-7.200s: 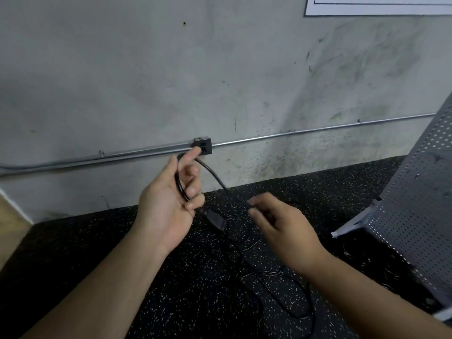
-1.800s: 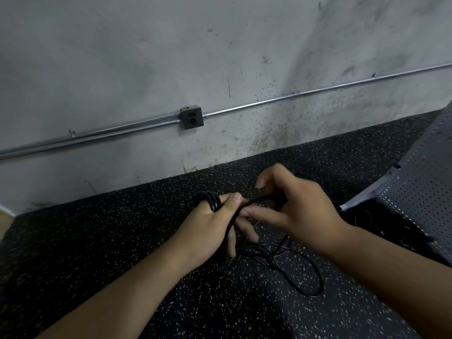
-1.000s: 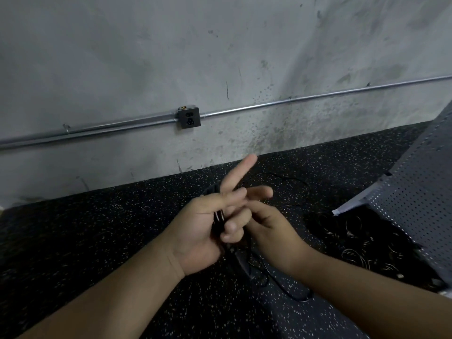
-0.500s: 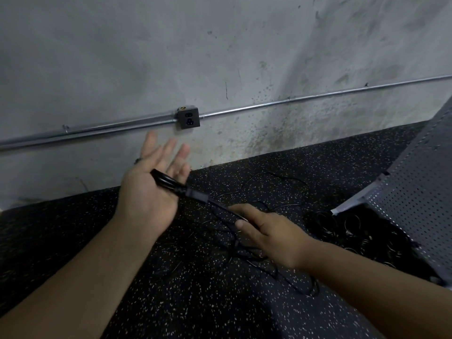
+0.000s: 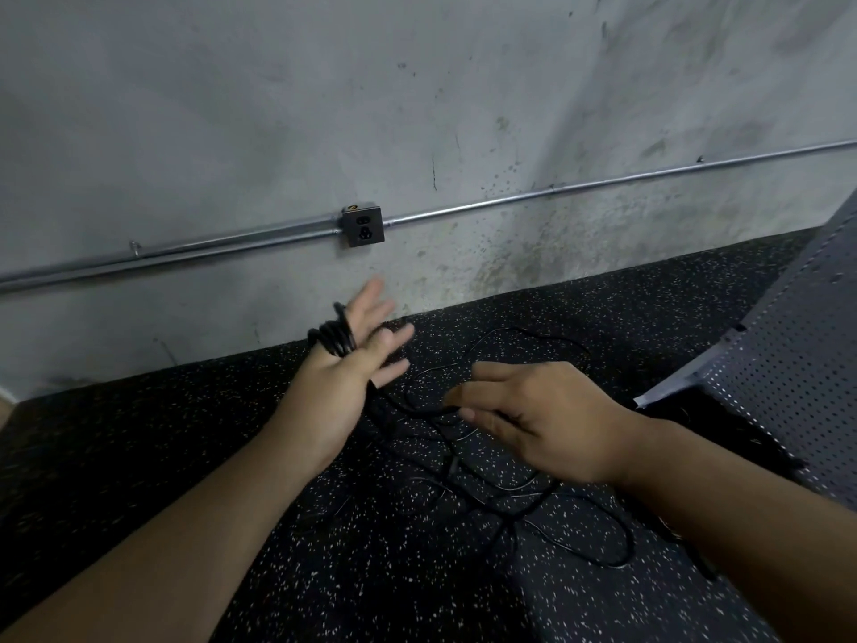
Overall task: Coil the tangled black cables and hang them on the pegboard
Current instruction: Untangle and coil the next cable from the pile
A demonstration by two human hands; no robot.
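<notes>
Grey concrete wall is carrying a metal conduit and an outlet box above a black speckled floor. A perforated pegboard is showing at the right edge.

Left hand is stretching its fingers straight and spread, with several turns of black cable wrapping around it.

Right hand is hovering apart from the left, fingers loosely extended over a strand; cannot tell whether it is pinching it.

The rest of the cable is lying in tangled loops on the floor under both hands.

no text, labels, brands or numbers can be read anywhere.
</notes>
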